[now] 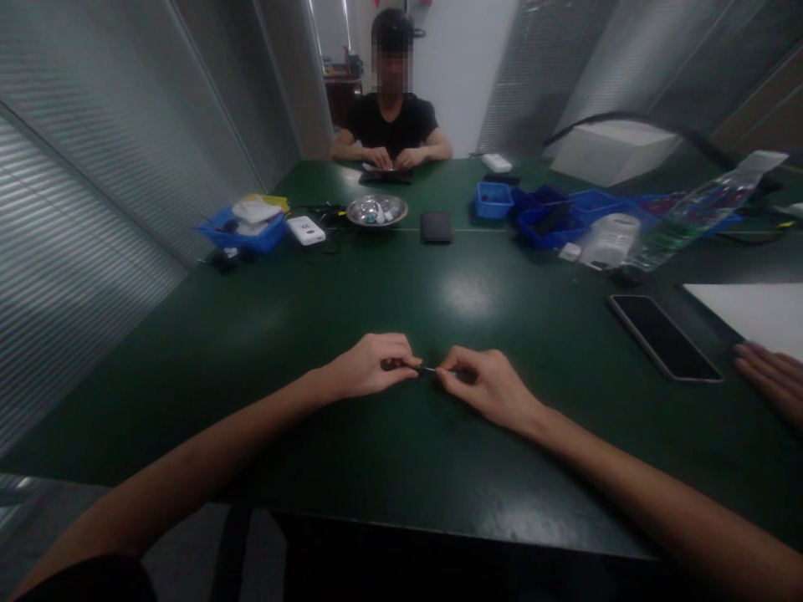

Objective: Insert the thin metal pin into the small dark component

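Observation:
Over the near middle of the green table (269,301), my left hand (376,365) pinches one end of a small, thin object (429,369) between thumb and fingertips. Its other end is pinched by my right hand (486,380), a short way to the right. Only a light, narrow piece shows in the gap between the fingertips; the rest is hidden, so its kind cannot be made out. Both hands are closed and close to the tabletop.
Right of my hands lie a phone (665,337) and another person's hand (771,376) beside white paper (759,313). Farther back are a metal bowl (377,224), a black flat box (436,227), blue bins (544,226) and a tilted plastic bottle (696,213). A person (392,125) sits opposite.

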`<state>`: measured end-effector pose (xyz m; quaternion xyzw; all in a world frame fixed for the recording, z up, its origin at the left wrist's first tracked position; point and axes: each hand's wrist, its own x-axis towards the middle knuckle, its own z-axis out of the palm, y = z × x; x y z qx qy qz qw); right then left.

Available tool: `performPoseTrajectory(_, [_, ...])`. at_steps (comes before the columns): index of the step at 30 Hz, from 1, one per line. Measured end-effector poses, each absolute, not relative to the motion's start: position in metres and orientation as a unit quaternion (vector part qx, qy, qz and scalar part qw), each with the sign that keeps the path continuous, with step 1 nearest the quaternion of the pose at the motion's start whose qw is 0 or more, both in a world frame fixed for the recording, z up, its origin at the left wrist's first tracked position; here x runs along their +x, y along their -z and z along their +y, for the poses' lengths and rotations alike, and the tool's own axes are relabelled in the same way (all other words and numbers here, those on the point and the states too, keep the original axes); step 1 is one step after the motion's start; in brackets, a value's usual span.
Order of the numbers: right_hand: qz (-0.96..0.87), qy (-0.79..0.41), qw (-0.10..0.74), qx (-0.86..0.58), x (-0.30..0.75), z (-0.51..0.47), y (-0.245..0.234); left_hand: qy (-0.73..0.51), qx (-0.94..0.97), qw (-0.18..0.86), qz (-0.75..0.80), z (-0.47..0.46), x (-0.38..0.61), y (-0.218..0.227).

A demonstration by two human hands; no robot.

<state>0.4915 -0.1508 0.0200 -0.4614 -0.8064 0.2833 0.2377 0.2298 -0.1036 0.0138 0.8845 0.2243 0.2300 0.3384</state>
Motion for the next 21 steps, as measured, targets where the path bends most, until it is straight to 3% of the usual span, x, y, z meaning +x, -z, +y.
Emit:
performPoseTrajectory(10, [-0.772, -0.301, 0.278, -0.486, 0.4904, -0.1485, -0.0246, -0.216, 0.871, 0.356, 0.261, -0.1039, 0.2316, -0.0162])
performPoseTrajectory(21, [-0.825, -0.264, 0.214, -0.452, 0.4929, -0.1487, -0.0203, -0.207, 0.871, 0.373, 0.245, -0.1027, 0.2309, -0.0183])
